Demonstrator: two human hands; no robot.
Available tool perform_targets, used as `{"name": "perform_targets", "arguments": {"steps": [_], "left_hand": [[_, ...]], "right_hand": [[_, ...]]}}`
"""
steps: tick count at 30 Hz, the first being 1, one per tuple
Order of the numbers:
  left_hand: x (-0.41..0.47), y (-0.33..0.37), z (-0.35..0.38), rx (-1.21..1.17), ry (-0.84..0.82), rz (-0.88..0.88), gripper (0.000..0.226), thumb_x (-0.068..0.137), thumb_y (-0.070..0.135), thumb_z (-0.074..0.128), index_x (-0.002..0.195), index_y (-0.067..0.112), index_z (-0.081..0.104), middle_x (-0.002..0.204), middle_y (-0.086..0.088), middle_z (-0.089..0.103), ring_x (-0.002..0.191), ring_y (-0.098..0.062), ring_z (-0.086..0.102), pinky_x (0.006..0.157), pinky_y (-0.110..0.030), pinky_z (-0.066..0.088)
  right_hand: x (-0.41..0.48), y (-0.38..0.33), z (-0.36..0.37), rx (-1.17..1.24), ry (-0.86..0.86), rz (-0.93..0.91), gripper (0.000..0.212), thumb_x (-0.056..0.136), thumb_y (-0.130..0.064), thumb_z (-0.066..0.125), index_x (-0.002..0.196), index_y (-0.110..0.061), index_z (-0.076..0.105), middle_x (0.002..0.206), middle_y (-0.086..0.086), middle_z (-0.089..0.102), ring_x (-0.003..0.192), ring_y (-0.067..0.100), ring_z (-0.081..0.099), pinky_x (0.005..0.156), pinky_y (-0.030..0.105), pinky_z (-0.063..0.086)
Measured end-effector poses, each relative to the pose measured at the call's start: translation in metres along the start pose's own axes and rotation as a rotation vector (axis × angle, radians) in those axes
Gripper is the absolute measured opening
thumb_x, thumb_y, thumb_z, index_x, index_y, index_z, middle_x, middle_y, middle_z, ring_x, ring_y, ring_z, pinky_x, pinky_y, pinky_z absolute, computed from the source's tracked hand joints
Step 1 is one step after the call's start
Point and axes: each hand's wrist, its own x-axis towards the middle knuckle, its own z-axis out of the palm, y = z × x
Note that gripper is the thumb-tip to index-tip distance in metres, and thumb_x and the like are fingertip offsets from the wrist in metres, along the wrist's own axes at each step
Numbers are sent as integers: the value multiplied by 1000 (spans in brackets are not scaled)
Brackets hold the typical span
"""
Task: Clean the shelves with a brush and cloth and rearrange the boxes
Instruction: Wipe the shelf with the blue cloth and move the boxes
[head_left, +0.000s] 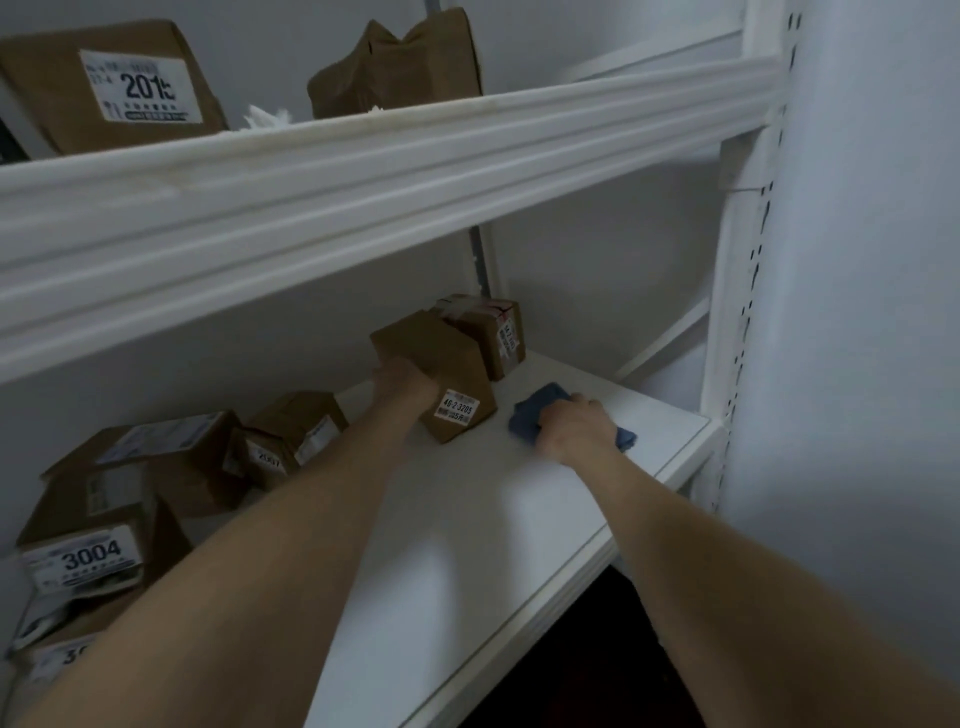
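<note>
Forearms of a person reach from the bottom edge up toward the lower shelf, a white board that runs from near left to far right. On its near left part stands a group of brown cardboard boxes: the 3004 box is the closest, the flat box lies behind it, and the small box is a little farther along, close to the left forearm.

Farther in, the right hand rests on the blue cloth, which lies on the board near the right front corner. The fingers are bent down over the cloth and hold it against the surface. The cloth shows on both sides of the hand.

Just left of it, the left hand grips the tilted box with the label 46-2-3205. The fingers are curled round its left side and are mostly hidden behind it. This box leans, with one low corner on the board, and is near the cloth but apart from it.

Behind it, touching or almost touching, stands the back box with tape on top, close to the rear wall.

Above, the white beam of the upper shelf crosses the view. On it sit the 2015 box and the crumpled box, with white fluffy material between them. The perforated upright stands at the right.
</note>
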Motion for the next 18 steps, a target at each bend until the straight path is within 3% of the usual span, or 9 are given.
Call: {"name": "perform_targets", "arguments": {"steps": [2,5,7,10,14,18], "left_hand": [[-8,0,0,-20,30,-43,60,95,18,50,144,-3,24,146,-21,31,133,-33,35,106,-37,34],[-24,-4,-2,-49,133,-106,67,94,17,49,148,0,13,151,-21,22,135,-31,32,108,-37,31],[-32,-7,-1,-93,131,-9,55,96,17,45,145,3,26,148,-19,33,132,-30,38,102,-33,34],[-54,-10,10,-129,-73,140,29,94,10,49,120,5,60,129,-14,57,116,-27,55,88,-26,42],[-89,-15,30,-17,-304,167,29,96,6,42,118,-1,61,124,-16,59,115,-28,55,95,-31,42],[-113,-26,16,-22,-363,218,27,95,5,45,114,-2,62,119,-19,59,111,-27,56,89,-31,45]], "right_hand": [[-14,-11,4,-31,25,-73,46,93,-30,44,133,-7,47,130,14,50,119,33,45,92,38,40],[-32,-29,12,-26,32,-136,45,91,-31,49,130,-10,47,125,11,54,115,30,49,79,36,37],[-42,-41,13,-42,9,-151,47,90,-30,52,133,-13,45,128,10,54,117,30,48,79,36,37],[-57,-54,20,-28,-38,-217,54,87,-33,55,137,-17,42,130,9,53,119,29,48,80,35,38],[-84,-45,23,69,-25,-288,55,84,-38,62,134,-20,47,126,8,54,118,28,50,90,35,42],[-100,-11,13,42,8,-148,42,87,-28,57,125,-11,58,125,13,54,113,32,54,96,41,48]]}}
